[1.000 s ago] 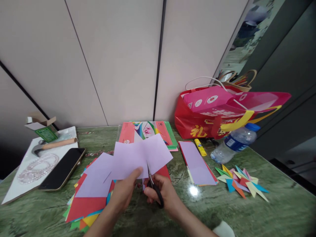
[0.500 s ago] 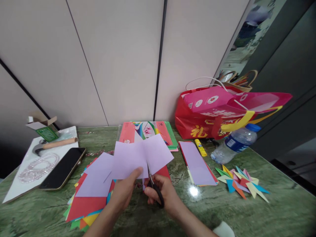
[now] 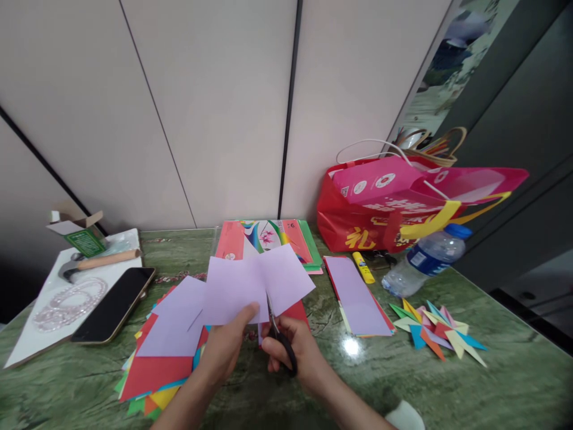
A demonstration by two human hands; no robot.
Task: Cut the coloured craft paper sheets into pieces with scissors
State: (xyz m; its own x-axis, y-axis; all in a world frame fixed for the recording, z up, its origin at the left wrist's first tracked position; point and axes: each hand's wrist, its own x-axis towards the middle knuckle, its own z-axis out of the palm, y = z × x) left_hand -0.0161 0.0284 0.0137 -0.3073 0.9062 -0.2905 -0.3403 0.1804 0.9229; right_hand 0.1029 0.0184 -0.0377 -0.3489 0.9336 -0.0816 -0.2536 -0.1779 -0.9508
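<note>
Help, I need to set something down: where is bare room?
Front left, nearer than the phone, left of the paper pile; front right, nearer than the paper shapes. Crowded: around left hand, right hand and scissors; back right, where red bag, glue stick and bottle cluster.

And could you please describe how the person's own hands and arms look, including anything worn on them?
The left hand and the right hand are bare: no gloves show. The left forearm and right forearm are uncovered down to the picture's lower edge, with no sleeve, watch or bracelet visible. The fingers are partly hidden, so I cannot rule out a ring.
</note>
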